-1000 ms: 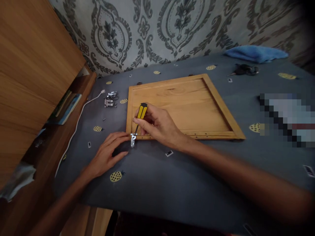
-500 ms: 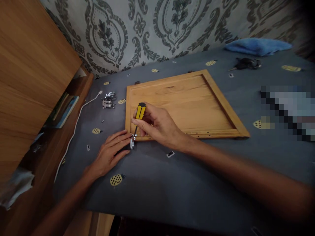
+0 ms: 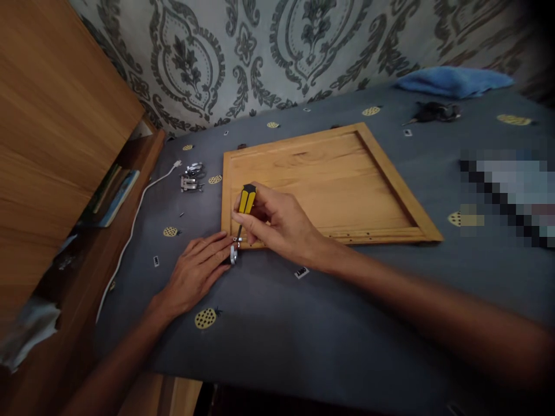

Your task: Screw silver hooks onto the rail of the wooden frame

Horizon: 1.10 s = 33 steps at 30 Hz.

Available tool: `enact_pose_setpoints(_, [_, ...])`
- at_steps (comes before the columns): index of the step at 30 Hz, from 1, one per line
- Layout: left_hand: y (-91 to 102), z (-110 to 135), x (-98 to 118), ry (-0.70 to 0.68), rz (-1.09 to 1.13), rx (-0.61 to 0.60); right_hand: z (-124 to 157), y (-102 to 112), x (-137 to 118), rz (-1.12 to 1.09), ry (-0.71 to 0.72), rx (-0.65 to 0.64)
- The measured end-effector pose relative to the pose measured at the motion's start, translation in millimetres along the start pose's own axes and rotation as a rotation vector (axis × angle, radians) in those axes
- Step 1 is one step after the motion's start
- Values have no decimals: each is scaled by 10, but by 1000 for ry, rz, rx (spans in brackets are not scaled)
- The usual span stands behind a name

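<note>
A wooden cabinet door [image 3: 321,173] with a raised frame lies flat on the cloth. At its near left corner sits a small metal hinge [image 3: 234,255], its round cup past the door's edge. My right hand [image 3: 281,222] is closed around a screwdriver [image 3: 247,199] with a yellow and black handle, standing nearly upright with its tip down at the hinge. My left hand [image 3: 195,268] lies low beside the corner, fingers stretched out, the fingertips against the hinge. The exact contact of the screwdriver tip is too small to tell.
Several loose metal hinges [image 3: 191,177] lie left of the door. A white cable [image 3: 141,211] runs along the left side by a wooden shelf holding books [image 3: 117,196]. A blue cloth [image 3: 455,82] and a dark object [image 3: 436,111] are at the back right.
My left thumb has drawn in closer to its fingers and the hinge. The screwdriver handle has dipped and turned slightly in my right hand. The door stays in place.
</note>
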State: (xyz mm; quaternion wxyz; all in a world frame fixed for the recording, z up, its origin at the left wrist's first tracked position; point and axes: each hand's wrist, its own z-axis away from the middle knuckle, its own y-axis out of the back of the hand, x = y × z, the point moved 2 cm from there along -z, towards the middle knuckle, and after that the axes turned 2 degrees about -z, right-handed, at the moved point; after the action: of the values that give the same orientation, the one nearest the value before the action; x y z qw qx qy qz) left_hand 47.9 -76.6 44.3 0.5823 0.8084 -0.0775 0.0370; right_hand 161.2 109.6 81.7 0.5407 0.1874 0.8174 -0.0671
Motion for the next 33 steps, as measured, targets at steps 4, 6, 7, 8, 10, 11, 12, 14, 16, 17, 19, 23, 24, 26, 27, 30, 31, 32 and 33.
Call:
enact_pose_setpoints(4, [0, -6, 1, -6, 1, 13, 9, -3, -26, -86, -16, 1])
enact_pose_setpoints(6, [-3, -7, 2, -13, -7, 24, 11, 10, -49, -114, -17, 13])
enact_pose_setpoints(7, [-5, -7, 3, -17, -12, 30, 8, 19, -62, -118, -15, 20])
enact_pose_setpoints(8, [-8, -7, 4, -18, -16, 36, 1, 27, -76, -121, -11, 30])
enact_pose_setpoints(10, [-13, -3, 3, -19, -12, 46, -30, 36, -107, -137, -8, 45])
enact_pose_setpoints(11, [-15, -1, 2, -15, -6, 49, -53, 36, -123, -146, -4, 50])
enact_pose_setpoints(12, [-18, 2, 0, -11, 2, 50, -81, 32, -140, -153, 2, 52])
enact_pose_setpoints(14, [-21, 8, -3, -6, 16, 47, -139, 17, -174, -152, 19, 47])
enact_pose_setpoints(16, [-23, 12, -5, -1, 17, 44, -185, -3, -194, -134, 25, 28])
enact_pose_setpoints(17, [-23, 12, -6, 0, 15, 43, -196, -12, -194, -125, 22, 20])
enact_pose_setpoints(19, [-24, 12, -5, -2, 11, 43, -191, -24, -176, -96, 17, 17])
enact_pose_setpoints(23, [-27, 6, -4, -14, 10, 36, -120, -33, -98, 13, 22, 17])
enact_pose_setpoints(24, [-27, 6, -4, -17, 9, 37, -103, -35, -81, 29, 24, 13])
enact_pose_setpoints(26, [-27, 5, -4, -19, 5, 39, -84, -39, -63, 35, 28, 14])
enact_pose_setpoints(27, [-27, 5, -3, -20, 3, 40, -81, -43, -61, 31, 31, 17])
enact_pose_setpoints(30, [-27, 7, 1, -17, -5, 37, -84, -56, -63, 11, 34, 12])
enact_pose_setpoints(31, [-27, 8, 2, -16, -8, 36, -87, -60, -61, 7, 30, 6])
enact_pose_setpoints(32, [-28, 9, 2, -16, -9, 35, -89, -63, -59, 4, 26, 3])
enact_pose_setpoints(33, [-28, 10, 2, -16, -10, 35, -90, -65, -54, 3, 21, 1])
